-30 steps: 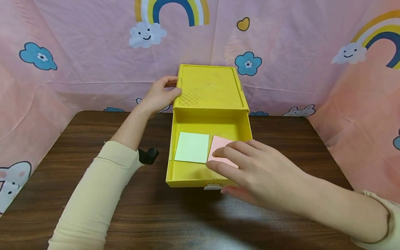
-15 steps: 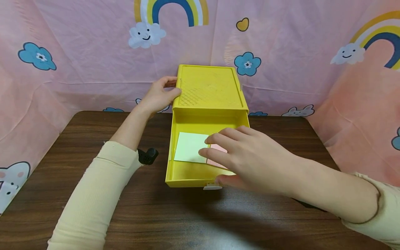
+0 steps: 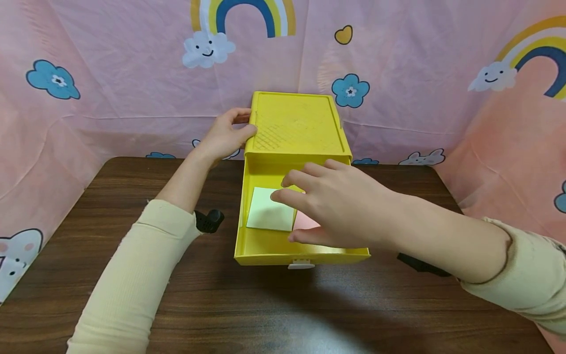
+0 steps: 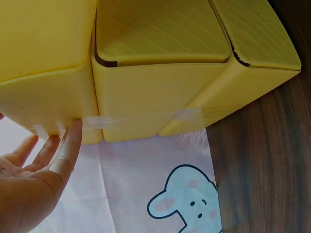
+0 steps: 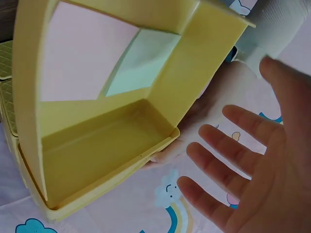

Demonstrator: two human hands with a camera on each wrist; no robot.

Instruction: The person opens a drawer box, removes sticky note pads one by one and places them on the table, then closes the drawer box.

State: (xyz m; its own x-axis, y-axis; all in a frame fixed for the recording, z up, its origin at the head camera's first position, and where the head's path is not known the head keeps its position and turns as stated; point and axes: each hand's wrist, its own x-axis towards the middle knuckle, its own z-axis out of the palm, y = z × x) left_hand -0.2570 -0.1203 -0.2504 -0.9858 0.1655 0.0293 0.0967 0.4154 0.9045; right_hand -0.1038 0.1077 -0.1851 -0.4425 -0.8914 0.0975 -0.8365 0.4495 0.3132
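Observation:
A yellow drawer unit [image 3: 296,123] stands at the back of the table with its top drawer [image 3: 265,246] pulled out. Inside lie a pale green sticky note pad [image 3: 267,216] and a pink sticky note pad [image 3: 304,221], side by side; my right hand partly covers the pink one in the head view. My left hand [image 3: 225,135] rests against the unit's left side, its fairly straight fingers [image 4: 73,141] touching the wall near clear tape. Above the drawer hovers my right hand [image 3: 340,206], fingers spread and holding nothing; the right wrist view shows them apart from the drawer.
The dark wood table [image 3: 199,305] extends around the drawer unit. Behind and beside it hangs a pink cloth [image 3: 398,64] printed with rainbows, clouds and flowers. A white handle [image 3: 301,265] sits on the drawer's front.
My right hand has moved up and left, from over the pink pad and the drawer's front right to over the drawer's middle. My left hand, the drawer and both pads stay put.

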